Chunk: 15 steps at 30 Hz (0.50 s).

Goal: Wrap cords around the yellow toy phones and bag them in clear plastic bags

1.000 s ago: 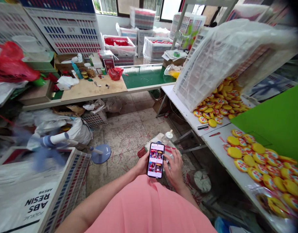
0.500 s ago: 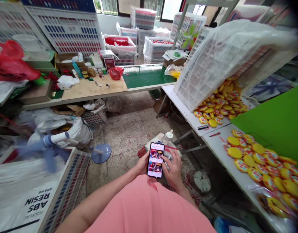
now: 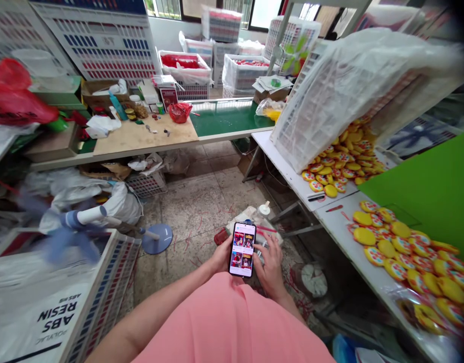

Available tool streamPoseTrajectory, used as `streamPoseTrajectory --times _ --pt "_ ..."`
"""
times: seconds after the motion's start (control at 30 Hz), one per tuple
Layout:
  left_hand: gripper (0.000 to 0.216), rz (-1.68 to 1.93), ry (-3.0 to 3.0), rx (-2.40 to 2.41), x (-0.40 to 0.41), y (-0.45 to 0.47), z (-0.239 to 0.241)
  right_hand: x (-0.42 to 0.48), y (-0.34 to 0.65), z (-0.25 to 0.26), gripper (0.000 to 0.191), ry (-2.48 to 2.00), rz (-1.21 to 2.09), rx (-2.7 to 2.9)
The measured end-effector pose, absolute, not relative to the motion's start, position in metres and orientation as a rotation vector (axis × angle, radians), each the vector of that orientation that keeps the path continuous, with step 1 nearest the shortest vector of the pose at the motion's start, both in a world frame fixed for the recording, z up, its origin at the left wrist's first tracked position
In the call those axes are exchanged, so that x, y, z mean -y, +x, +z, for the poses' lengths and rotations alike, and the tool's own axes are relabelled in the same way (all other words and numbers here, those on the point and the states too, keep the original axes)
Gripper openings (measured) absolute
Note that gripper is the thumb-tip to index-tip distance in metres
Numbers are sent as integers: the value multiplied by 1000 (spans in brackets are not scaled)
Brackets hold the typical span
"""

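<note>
A smartphone [image 3: 242, 250] with a lit screen is upright in front of my body, showing several colourful pictures in a grid. My left hand [image 3: 221, 256] is closed around its left edge, with most of the fingers hidden behind it. On the other side, my right hand [image 3: 270, 264] is open, fingers apart. Its index fingertip is close to the right edge of the screen; whether it touches the phone I cannot tell.
On the right, a white table [image 3: 332, 214] bears many yellow discs [image 3: 401, 247] and a tipped, plastic-lined crate [image 3: 311, 111]. A blue fan [image 3: 75, 222] stands at left by a crate with a white sack [image 3: 31, 302]. Ahead runs a green-topped bench [image 3: 226, 118].
The right index finger has drawn back slightly from over the screen toward its right edge. The left hand and the phone stay in place, and the view has shifted a little.
</note>
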<state>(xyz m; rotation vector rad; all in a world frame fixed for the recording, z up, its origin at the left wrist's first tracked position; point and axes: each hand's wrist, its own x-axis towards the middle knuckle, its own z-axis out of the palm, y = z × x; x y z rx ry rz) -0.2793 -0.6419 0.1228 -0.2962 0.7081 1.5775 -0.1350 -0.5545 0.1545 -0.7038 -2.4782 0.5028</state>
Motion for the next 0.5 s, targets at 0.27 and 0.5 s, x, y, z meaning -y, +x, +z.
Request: streamPoseTrajectory --times 0.27,0.5 --pt "42 1536 -303 -737 645 -286 118 554 -137 135 22 -932 1138 2137" --pt "34 1560 -337 -791 642 -295 107 558 -151 106 32 -1135 1639 1757"
